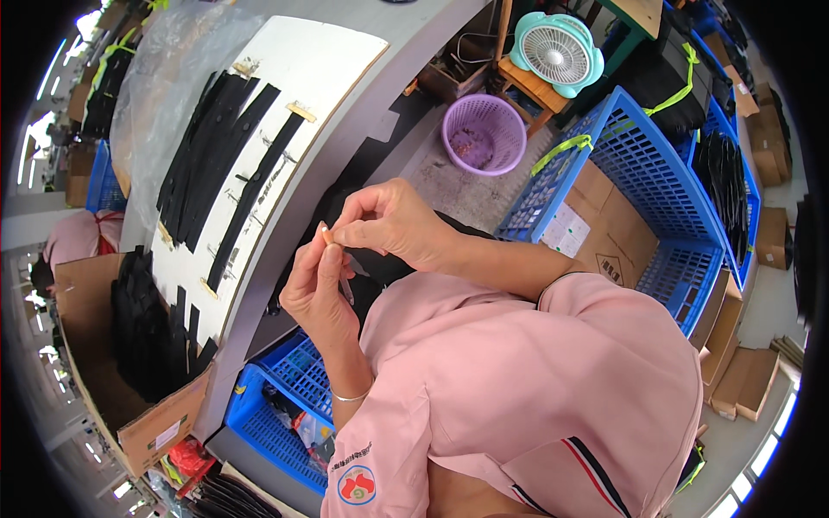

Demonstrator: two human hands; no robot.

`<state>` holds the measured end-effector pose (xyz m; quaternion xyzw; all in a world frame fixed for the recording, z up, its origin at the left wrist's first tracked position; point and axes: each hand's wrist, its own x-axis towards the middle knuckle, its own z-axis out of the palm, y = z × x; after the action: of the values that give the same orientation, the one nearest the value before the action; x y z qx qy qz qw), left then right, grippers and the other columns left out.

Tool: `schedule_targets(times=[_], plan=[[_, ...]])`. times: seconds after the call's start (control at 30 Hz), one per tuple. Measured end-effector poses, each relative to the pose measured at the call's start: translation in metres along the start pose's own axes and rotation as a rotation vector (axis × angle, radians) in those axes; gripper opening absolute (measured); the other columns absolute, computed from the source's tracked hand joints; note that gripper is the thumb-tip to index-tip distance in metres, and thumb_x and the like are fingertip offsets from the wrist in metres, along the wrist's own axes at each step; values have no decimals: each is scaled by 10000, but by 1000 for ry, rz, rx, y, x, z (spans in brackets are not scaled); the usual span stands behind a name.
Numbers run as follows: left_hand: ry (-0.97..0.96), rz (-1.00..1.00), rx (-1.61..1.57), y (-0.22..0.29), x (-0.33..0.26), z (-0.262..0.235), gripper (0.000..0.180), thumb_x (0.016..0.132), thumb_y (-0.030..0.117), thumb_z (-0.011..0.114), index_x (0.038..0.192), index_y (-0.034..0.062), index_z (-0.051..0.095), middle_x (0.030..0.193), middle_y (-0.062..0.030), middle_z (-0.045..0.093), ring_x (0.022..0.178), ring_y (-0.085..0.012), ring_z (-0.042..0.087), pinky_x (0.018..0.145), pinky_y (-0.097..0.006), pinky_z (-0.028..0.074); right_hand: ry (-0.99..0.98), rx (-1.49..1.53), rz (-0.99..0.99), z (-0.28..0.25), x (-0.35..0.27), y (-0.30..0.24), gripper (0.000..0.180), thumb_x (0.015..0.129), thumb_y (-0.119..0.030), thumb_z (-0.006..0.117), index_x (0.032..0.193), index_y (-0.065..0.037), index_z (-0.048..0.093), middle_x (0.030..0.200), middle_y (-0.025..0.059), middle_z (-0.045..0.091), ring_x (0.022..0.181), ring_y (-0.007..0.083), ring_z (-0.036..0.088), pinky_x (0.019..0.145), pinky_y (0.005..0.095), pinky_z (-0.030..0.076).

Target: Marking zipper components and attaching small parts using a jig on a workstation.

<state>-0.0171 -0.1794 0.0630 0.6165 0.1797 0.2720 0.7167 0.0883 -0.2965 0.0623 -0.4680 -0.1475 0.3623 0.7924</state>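
My left hand and my right hand meet fingertip to fingertip in front of my pink shirt, beside the table edge. Both are closed in a pinch around a tiny whitish piece, too small to name. A thin translucent strip hangs by the left fingers; whether it joins the piece I cannot tell. On the table to the left, several black fabric strips lie on a white board. One separate black strip has tan tape at its ends.
A cardboard box holding black material stands at the left, near a blue basket. Beyond my hands are a purple basket and a turquoise fan on a wooden stool. A large blue crate is at the right.
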Motion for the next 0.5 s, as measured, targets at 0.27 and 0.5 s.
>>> schedule_targets(times=[0.27,0.5], plan=[[-31,-36,33,-10,13,3,251,933,-10,710,1181,-32,731,951,-67,709,773,-104,631,622,-209,492,22,54,-15,-8,8,2,59,914,-42,706,884,8,718,806,28,694,727,59,628,624,205,477],[-85,-105,35,-19,35,14,239,937,-5,707,1173,-28,735,955,-62,707,775,-103,634,624,-211,499,89,-35,-109,-24,23,10,67,932,-43,699,896,14,709,812,29,692,739,70,650,643,212,515]])
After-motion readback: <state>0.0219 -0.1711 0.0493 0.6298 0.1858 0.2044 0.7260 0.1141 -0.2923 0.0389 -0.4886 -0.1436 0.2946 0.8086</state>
